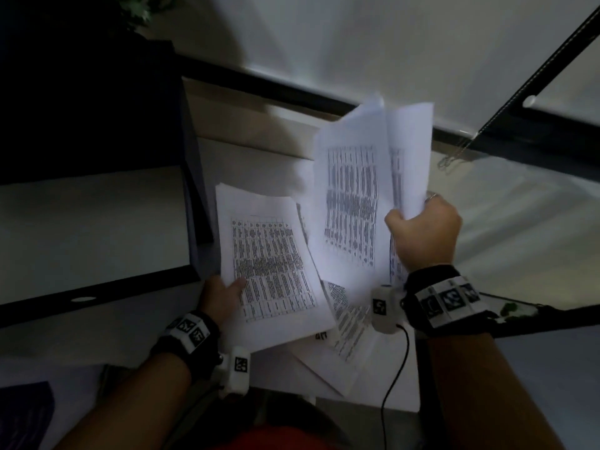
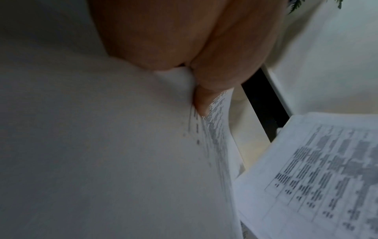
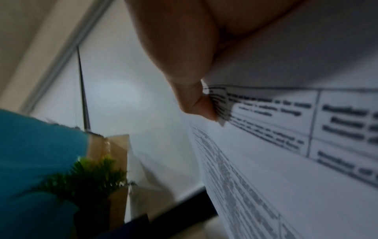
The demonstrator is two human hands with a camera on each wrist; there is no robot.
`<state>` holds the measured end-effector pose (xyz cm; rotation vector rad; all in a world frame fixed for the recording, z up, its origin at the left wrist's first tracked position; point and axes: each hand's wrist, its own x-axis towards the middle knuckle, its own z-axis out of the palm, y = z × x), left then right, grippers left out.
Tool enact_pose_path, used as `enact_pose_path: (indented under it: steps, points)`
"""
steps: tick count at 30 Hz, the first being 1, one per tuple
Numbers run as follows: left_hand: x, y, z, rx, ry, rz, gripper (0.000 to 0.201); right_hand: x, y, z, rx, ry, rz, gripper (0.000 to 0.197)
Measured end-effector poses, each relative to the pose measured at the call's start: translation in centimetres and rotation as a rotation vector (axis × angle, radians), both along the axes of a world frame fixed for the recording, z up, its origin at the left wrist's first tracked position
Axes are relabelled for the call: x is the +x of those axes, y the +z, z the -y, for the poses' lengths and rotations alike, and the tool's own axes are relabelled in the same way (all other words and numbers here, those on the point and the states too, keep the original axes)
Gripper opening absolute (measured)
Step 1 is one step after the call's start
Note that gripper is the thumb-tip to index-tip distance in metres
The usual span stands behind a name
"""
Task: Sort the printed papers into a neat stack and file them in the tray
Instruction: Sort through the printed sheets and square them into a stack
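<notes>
The right hand (image 1: 425, 232) grips a raised sheaf of printed sheets (image 1: 354, 203), thumb and curled fingers pinching its lower right edge. The left hand (image 1: 220, 295) pinches a second stack (image 1: 269, 258) at its lower left corner, thumb on top. More printed pages (image 1: 347, 345) lie loose beneath both.

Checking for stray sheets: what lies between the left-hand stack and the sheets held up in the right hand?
In the head view, loose printed sheets lie fanned on the desk, between and below the left-hand stack and the raised sheets.
</notes>
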<state>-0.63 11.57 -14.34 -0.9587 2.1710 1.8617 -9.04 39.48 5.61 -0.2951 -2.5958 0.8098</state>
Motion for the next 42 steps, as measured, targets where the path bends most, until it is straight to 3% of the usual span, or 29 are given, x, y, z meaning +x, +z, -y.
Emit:
enact_pose_path:
  steps: [4, 8, 10, 11, 15, 17, 21, 25, 28, 30, 32, 34, 37, 40, 42]
  points:
    - [-1.1, 0.0, -1.3, 0.018, -0.077, 0.056, 0.028, -0.2, 3.8, -0.1, -0.142, 0.049, -0.109, 0.015]
    - [-1.4, -0.1, -1.6, 0.022, -0.152, 0.088, 0.019, -0.3, 4.2, -0.4, -0.392, 0.149, -0.123, 0.007]
    - [-0.9, 0.2, -1.2, 0.090, -0.187, 0.133, 0.004, -0.8, 1.8, -1.1, -0.508, 0.146, -0.036, 0.017]
    - [-0.7, -0.1, -0.9, 0.164, -0.182, 0.148, 0.005, -1.0, -0.2, -1.8, -0.557, 0.114, 0.065, 0.019]
    - [0.2, 0.4, -0.2, 0.455, -0.080, 0.201, 0.018, -1.4, -10.6, -4.7, -0.621, -0.013, 0.508, 0.020]
    - [0.4, -0.2, -0.2, 0.598, -0.112, 0.170, 0.037, -1.2, -14.2, -5.4, -0.559, -0.031, 0.609, 0.022]
    - [0.4, -0.4, 0.0, 0.702, 0.078, 0.191, 0.041, -1.3, -17.0, -5.6, -0.546, 0.001, 0.686, 0.032]
    - [-0.8, 0.4, 0.6, 0.777, 0.126, 0.231, 0.054, -2.9, -17.0, -5.7, -0.442, 0.129, 0.741, 0.041]
    - [-1.5, 1.0, 0.8, 0.564, 0.086, 0.242, 0.045, -3.9, -16.7, -5.2, -0.386, 0.175, 0.737, 0.050]
    - [-1.6, 0.4, 0.7, 0.387, 0.013, 0.213, 0.036, -4.2, -17.0, -4.4, -0.358, 0.126, 0.712, 0.062]
    - [-1.4, -0.3, 0.5, 0.290, -0.059, 0.177, 0.035, -3.9, -17.3, -3.4, -0.395, 0.048, 0.682, 0.060]
    - [-1.2, -0.6, 0.3, 0.253, -0.110, 0.136, 0.036, -3.3, -17.5, -2.2, -0.449, 0.005, 0.655, 0.050]
    - [-0.7, -0.2, 0.0, 0.271, -0.189, 0.098, 0.040, -2.3, -17.9, -1.2, -0.442, 0.017, 0.668, 0.053]
    - [-1.1, 0.3, 0.1, 0.338, -0.112, 0.119, 0.034, -1.5, -18.3, -1.1, -0.390, 0.124, 0.741, 0.051]
    - [-1.6, 0.2, 0.0, 0.294, -0.072, 0.109, 0.045, -1.0, -18.5, -0.9, -0.392, 0.202, 0.801, 0.042]
